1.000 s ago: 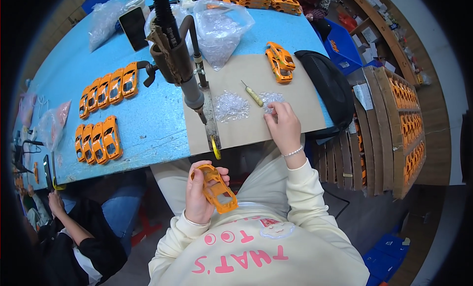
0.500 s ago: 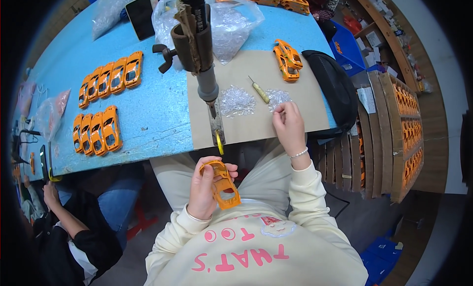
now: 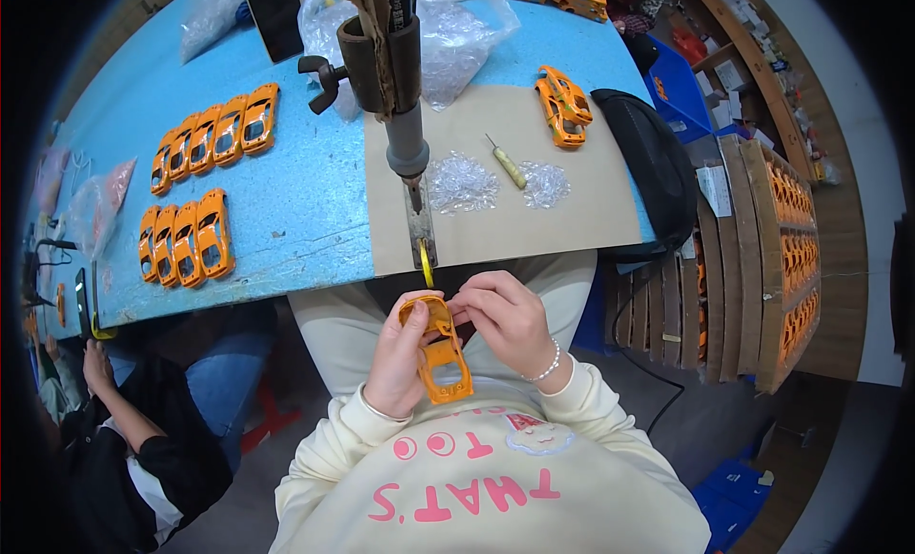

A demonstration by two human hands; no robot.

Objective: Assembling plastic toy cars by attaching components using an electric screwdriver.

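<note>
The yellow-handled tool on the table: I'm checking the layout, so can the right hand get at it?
Probably yes: the tool lies uncovered between the left pile and right pile of clear pieces, with nothing apparent blocking the right hand. That hand is at the orange car body, though.

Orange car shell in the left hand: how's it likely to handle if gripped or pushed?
Probably stiff: the orange car shell shows no obvious bending in the left hand. Likely light for its size: it looks hollow, with large openings. Possibly slippery: similar shells on the table show glossy highlights.
</note>
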